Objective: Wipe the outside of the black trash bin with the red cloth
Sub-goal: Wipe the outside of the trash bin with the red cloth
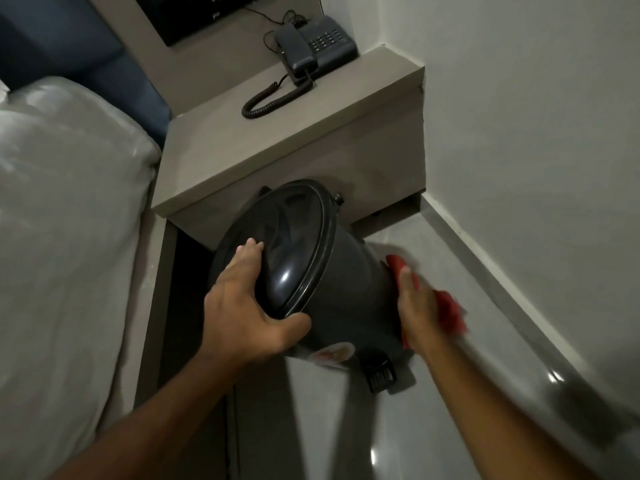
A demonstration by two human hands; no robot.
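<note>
The black trash bin is tilted towards me, its round lid facing up and left, its pedal low near the floor. My left hand grips the lid's rim, fingers over the top and thumb under the edge. My right hand presses the red cloth flat against the bin's right side; part of the cloth sticks out above and behind the fingers. The right hand is blurred.
A grey bedside shelf overhangs just behind the bin and carries a dark corded telephone. A bed with a white cover fills the left. The wall and skirting run close on the right. Glossy tile floor lies below.
</note>
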